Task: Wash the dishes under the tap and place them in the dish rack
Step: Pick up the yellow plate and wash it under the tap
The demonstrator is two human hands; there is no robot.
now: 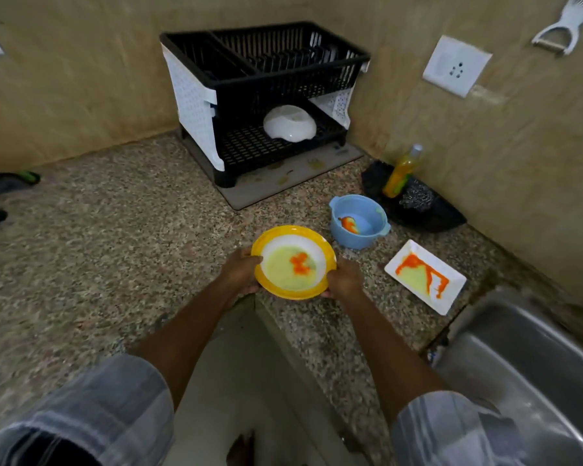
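Observation:
A round plate with a yellow rim (292,237), smeared with pale green and orange residue, is held over the counter's front edge. My left hand (240,272) grips its left rim and my right hand (344,279) grips its right rim. A blue bowl (367,210) with orange residue stands just behind it to the right. A white rectangular dish (451,280), also stained orange and green, lies further right. The black and white dish rack (266,95) stands in the corner with a white bowl (289,123) upside down on its lower shelf. The steel sink (532,358) is at the lower right.
A yellow dish soap bottle (401,173) and a steel scourer (416,196) sit on a dark tray by the right wall. A wall socket (456,65) and a hanging peeler (566,21) are above. Green and dark cloths (4,193) lie at the far left of the granite counter (115,230).

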